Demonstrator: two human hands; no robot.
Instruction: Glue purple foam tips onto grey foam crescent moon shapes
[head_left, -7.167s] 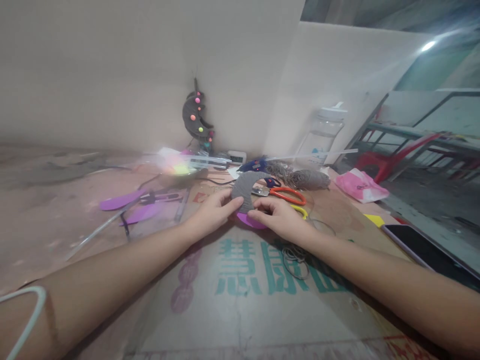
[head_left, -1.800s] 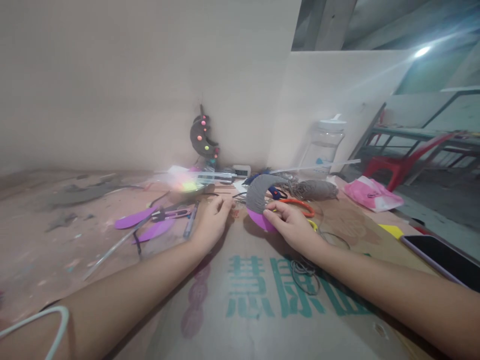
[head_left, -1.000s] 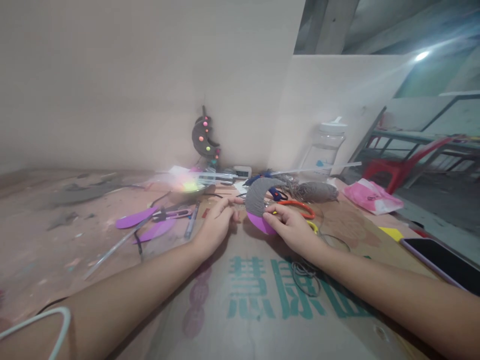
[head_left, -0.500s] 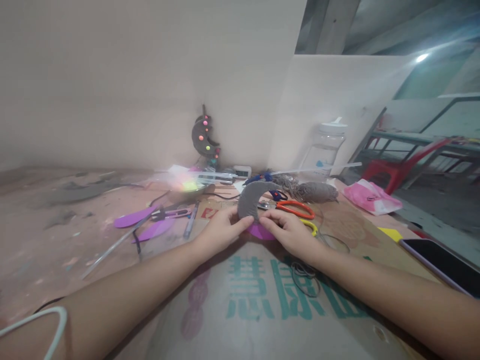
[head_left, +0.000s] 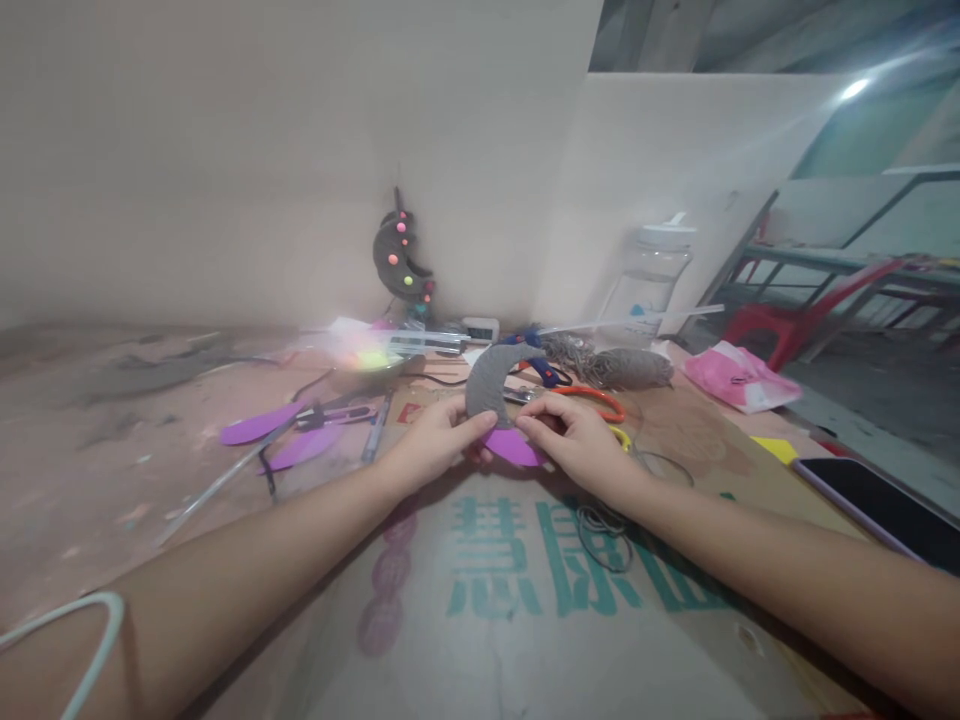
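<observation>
A crescent (head_left: 489, 385), mostly wrapped in grey yarn, is held up over the cardboard with its bare purple end toward me. My left hand (head_left: 442, 435) is closed on its left side, thumb across the front and fingers behind. My right hand (head_left: 574, 435) is pinched at the lower inner edge, where the grey wrapping stops. A thin strand of grey yarn (head_left: 604, 535) lies in loops beside my right wrist; its path to the fingertips is too fine to follow. Orange-handled scissors (head_left: 600, 402) lie just behind my right hand.
Cardboard (head_left: 510, 660) lies under my hands. Purple crescent pieces (head_left: 259, 425) and a pen (head_left: 376, 430) are at left. Behind are a grey yarn skein (head_left: 630, 368), a water bottle (head_left: 652, 275) and a decorated crescent (head_left: 401, 255). A phone (head_left: 877, 505) lies at right.
The view has shifted slightly, so most things sit a little higher. The crescent is tilted a bit differently, with more of its purple end showing. Both hands keep their hold.
</observation>
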